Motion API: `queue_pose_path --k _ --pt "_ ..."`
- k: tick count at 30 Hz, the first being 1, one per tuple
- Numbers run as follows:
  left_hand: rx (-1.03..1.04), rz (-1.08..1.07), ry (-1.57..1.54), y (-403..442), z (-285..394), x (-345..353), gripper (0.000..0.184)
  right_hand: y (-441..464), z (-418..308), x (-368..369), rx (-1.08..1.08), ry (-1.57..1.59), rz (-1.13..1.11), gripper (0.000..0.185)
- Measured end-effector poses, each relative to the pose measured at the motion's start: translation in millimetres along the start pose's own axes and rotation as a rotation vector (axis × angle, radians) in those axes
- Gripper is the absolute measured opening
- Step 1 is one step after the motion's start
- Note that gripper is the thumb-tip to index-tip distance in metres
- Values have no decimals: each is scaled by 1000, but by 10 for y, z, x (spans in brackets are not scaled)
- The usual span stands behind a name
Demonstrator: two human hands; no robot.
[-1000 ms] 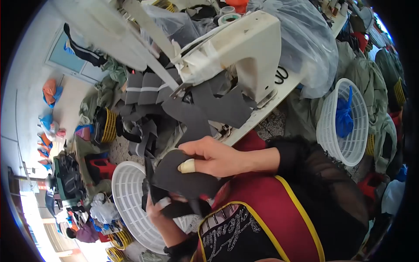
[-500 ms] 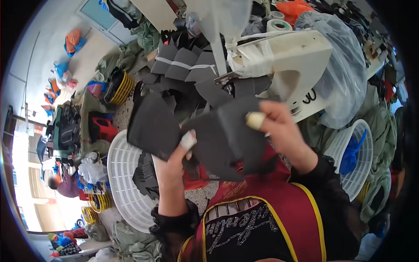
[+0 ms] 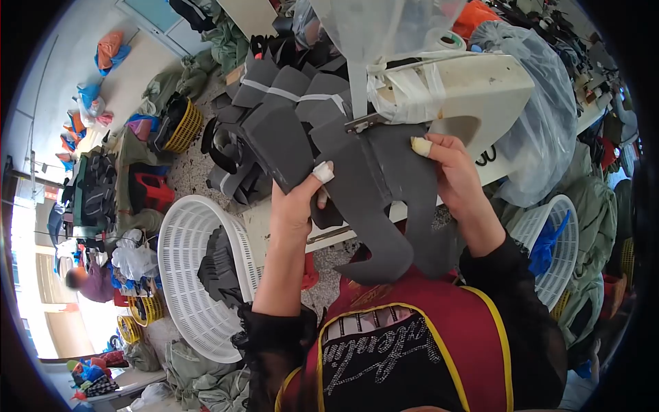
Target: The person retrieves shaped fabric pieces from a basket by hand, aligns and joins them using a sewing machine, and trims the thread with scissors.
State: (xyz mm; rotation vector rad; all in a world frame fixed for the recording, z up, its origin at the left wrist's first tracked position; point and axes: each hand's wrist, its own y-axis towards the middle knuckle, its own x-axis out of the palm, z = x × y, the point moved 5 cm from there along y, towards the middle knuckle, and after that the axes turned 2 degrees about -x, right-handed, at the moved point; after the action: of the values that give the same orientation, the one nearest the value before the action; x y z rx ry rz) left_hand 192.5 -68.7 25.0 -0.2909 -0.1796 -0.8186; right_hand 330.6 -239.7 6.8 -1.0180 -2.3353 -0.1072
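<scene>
A dark grey sheet piece [image 3: 377, 185] with curved cut-outs and a seam down its middle is stretched between my two hands. My left hand [image 3: 302, 196], its thumb wrapped in white tape, pinches its left side. A second dark grey sheet piece [image 3: 278, 144] rises from that same hand. My right hand [image 3: 456, 172], with yellowish tape on the thumb, grips the upper right edge. The top of the seamed piece lies at the metal plate [image 3: 364, 123] of a sewing machine [image 3: 473, 86]; whether it is under the needle is hidden.
Banded stacks of grey pieces [image 3: 281, 93] lie behind my left hand. A white basket [image 3: 199, 275] with grey pieces stands at left; another white basket [image 3: 559, 254] holding blue plastic is at right. Clear plastic [image 3: 539, 117] hangs beside the machine.
Both hands have raised the seamed piece towards the machine's metal plate and spread it flatter. Its curved lower legs now show. The second piece has moved up and right with my left hand.
</scene>
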Motion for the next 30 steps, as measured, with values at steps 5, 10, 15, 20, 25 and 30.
queue_pose_path --k 5,10,15,20,25,30 --pt "18 47 -2 16 -64 -3 18 54 3 -22 38 -117 -41 14" --pt "-54 -36 -93 -375 -212 179 16 -379 176 -57 179 -302 -223 19" --pt "-48 -63 -70 -215 -170 81 16 -301 -19 -34 179 -241 -212 18" --pt "13 38 -121 154 -27 81 17 195 30 -109 91 -306 -181 15" --pt "167 65 44 28 145 -186 18 24 -330 -31 -485 -1191 80 15" --pt "26 -323 96 -837 282 97 16 -640 -476 578 -848 -851 -96 33"
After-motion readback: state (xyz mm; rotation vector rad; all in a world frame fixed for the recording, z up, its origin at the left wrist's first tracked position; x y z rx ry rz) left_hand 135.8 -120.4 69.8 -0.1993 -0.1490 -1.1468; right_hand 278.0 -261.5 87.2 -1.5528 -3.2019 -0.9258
